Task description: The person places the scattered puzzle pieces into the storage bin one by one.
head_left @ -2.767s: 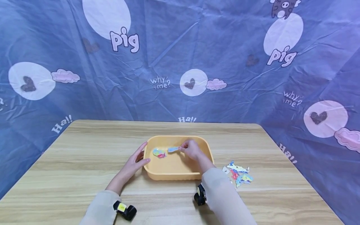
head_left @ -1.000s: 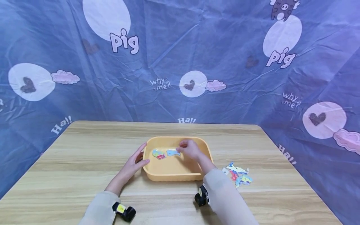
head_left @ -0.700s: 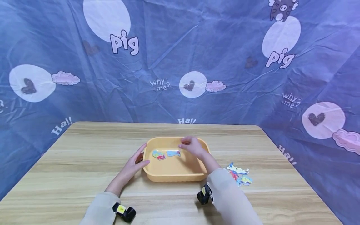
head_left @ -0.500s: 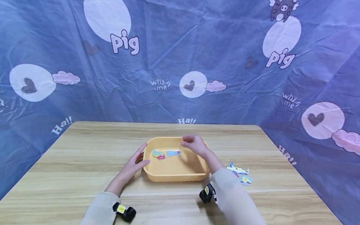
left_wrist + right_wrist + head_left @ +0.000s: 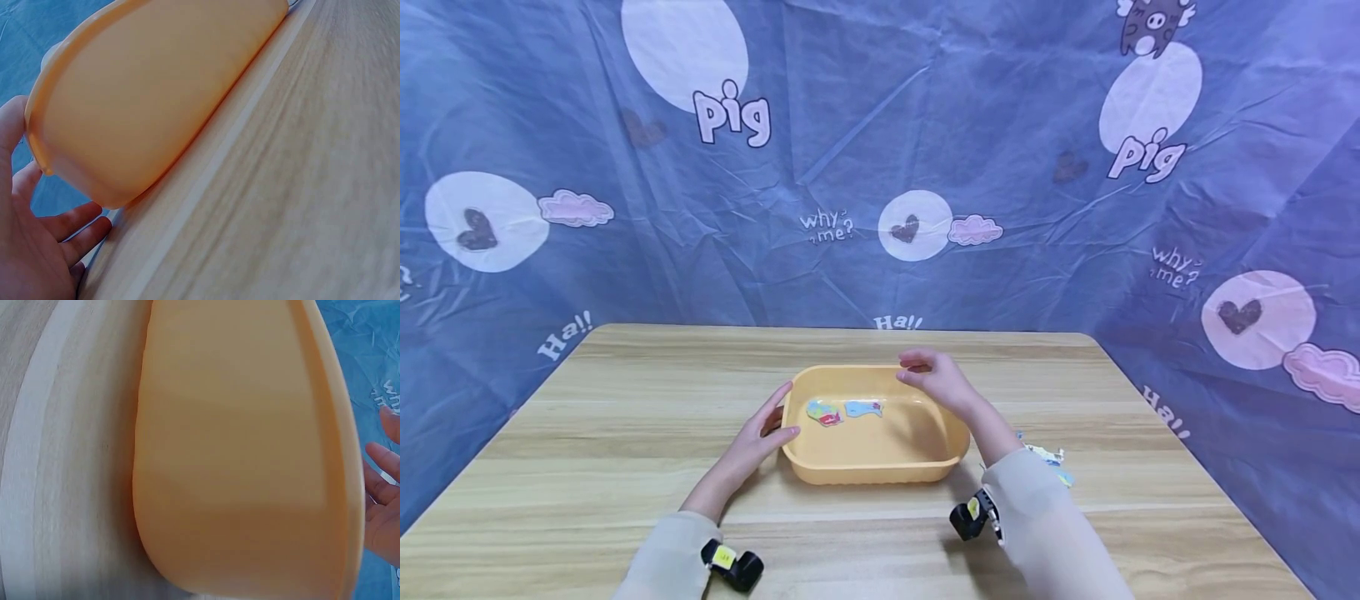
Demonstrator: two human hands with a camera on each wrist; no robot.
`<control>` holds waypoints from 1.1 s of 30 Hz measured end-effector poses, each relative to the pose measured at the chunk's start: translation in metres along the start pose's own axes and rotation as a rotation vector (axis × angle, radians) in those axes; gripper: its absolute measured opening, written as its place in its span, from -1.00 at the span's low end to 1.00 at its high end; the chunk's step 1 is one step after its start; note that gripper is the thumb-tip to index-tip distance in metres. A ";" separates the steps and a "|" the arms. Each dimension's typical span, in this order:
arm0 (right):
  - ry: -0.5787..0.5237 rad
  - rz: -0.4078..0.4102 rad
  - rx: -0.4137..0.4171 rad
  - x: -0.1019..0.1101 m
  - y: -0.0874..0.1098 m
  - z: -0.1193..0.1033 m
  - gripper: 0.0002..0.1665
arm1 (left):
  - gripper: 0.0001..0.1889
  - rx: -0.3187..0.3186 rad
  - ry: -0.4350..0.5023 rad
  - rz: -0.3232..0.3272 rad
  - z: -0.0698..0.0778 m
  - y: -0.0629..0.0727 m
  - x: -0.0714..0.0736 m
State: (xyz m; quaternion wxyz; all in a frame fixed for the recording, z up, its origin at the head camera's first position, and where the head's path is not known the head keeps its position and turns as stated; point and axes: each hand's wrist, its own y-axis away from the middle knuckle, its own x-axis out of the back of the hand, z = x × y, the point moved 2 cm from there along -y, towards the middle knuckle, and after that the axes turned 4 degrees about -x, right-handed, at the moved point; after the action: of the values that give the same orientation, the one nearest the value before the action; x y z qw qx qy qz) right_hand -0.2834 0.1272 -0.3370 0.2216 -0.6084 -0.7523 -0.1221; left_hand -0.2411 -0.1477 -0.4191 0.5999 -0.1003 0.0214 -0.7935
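A yellow-orange plastic basin (image 5: 876, 475) stands on the wooden table. My left hand (image 5: 756, 437) holds its left end, the thumb over the rim and the other fingers along the outer wall, as the left wrist view shows. Inside lie two flat cutouts: a green and red one (image 5: 825, 413) at the left and a light blue fish-shaped one (image 5: 862, 408) beside it. Over the basin's far right corner hangs my right hand (image 5: 942, 380), fingers loosely bent and holding nothing. The right wrist view shows that hand (image 5: 382, 512) beyond the basin's rim.
Right of the basin, a small pile of coloured flat cutouts (image 5: 1051, 457) lies on the table (image 5: 662, 400), partly hidden by my right sleeve (image 5: 1052, 517). A blue printed cloth (image 5: 820, 275) hangs behind the table and along its sides.
My right hand has let go of the light blue cutout, which now lies flat in the basin. It has risen and moved right towards the far right corner. My left hand stays put.
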 end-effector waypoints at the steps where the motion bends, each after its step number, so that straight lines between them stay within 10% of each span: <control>1: 0.004 0.003 0.004 0.002 0.001 0.000 -0.58 | -0.32 -0.006 0.006 -0.003 0.000 0.000 0.000; 33: 0.243 0.089 0.062 0.087 0.073 0.050 -0.66 | -0.31 -0.025 -0.009 -0.024 0.000 -0.001 0.001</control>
State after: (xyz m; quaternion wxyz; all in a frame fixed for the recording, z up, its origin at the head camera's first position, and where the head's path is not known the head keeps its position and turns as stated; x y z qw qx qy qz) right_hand -0.2363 0.2415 -0.3450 0.3352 -0.6145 -0.6956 -0.1617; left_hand -0.2427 -0.1481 -0.4190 0.5891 -0.1116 0.0275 -0.7999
